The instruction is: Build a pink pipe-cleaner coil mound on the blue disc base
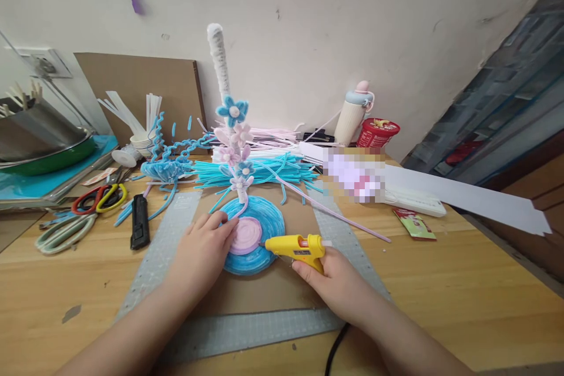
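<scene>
A blue coiled disc (264, 220) with a pink coiled centre (245, 235) lies on a brown card (264, 291) over a grey cutting mat (247, 332). A white fuzzy stem with blue and pink flowers (233, 129) rises from its far edge. My left hand (200, 252) rests on the disc's left side, fingers curled and pressing its rim. My right hand (332, 279) grips a yellow glue gun (297, 247), nozzle touching the pink centre's right edge.
Scissors (94, 200) and a black cutter (140, 222) lie at left, beside a blue spiral piece (165, 167). Bundles of blue and pink pipe cleaners (264, 170) sit behind the disc. A bottle (352, 114), a red cup (376, 132) and long white boxes (462, 197) stand at right.
</scene>
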The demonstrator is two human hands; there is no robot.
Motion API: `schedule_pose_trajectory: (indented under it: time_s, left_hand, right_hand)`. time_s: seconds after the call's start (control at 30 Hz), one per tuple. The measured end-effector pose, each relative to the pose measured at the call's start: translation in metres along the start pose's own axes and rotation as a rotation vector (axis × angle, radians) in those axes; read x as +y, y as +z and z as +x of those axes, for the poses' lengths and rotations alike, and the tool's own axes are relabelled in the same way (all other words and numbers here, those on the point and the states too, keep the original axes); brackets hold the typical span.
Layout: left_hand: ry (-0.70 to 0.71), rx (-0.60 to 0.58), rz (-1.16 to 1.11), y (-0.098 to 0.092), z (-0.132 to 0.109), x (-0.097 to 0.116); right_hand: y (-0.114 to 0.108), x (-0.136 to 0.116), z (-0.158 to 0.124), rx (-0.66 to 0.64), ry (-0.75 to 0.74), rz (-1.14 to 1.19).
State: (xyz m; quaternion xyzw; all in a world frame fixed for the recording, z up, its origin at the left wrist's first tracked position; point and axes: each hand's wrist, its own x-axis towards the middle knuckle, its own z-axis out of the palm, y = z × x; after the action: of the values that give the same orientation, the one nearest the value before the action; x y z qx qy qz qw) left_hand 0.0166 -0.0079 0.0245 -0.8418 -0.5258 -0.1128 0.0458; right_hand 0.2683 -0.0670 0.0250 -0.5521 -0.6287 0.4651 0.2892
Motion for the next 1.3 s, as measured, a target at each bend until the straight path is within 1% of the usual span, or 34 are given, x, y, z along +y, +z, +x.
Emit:
schedule_pose_trajectory:
  time_s: [0.13, 0.27, 0.4, 0.57, 0.67, 0.77, 0.87, 0.93, 1.0, 1.1, 1.3]
  left_hand:
    - [0.011, -0.007, -0.021, 0.002, -0.007, -0.013]
    - [0.073, 0.018, -0.011, 0.002, -0.012, -0.022]
    - [0.196, 0.056, 0.032, -0.004, -0.014, -0.020]
    - [0.385, 0.096, 0.002, -0.013, -0.017, -0.013]
    - [0.436, 0.115, 0.016, -0.016, -0.026, -0.009]
    - [0.415, 0.087, 0.079, -0.012, -0.039, -0.005]
    - [0.344, 0.051, 0.135, -0.004, -0.050, -0.001]
    - [0.298, 0.047, 0.133, 0.001, -0.055, 0.000]
    - [0.270, 0.053, 0.121, 0.004, -0.057, 0.000]
    - [0.278, 0.049, 0.116, 0.004, -0.057, -0.001]
    - [0.240, 0.057, 0.038, 0.004, -0.057, 0.000]
  right_hand:
    - [-0.001, -0.001, 0.000, -0.008, -0.002, -0.006]
    - [-0.001, -0.002, 0.001, -0.005, 0.017, 0.005]
    - [-0.001, -0.002, 0.001, 0.006, 0.027, 0.004]
    - [0.000, 0.000, 0.001, 0.015, 0.017, -0.016]
    - [0.000, 0.000, 0.001, 0.022, 0.021, -0.022]
    - [0.000, -0.001, 0.001, 0.020, 0.038, -0.033]
    - [0.000, -0.002, 0.002, 0.009, 0.050, -0.037]
    - [0.000, -0.001, 0.003, 0.005, 0.056, -0.039]
    - [-0.001, 0.000, 0.003, 0.002, 0.075, -0.050]
    - [-0.001, -0.001, 0.003, -0.003, 0.111, -0.073]
    - [0.001, 0.002, 0.003, 0.037, 0.169, -0.059]
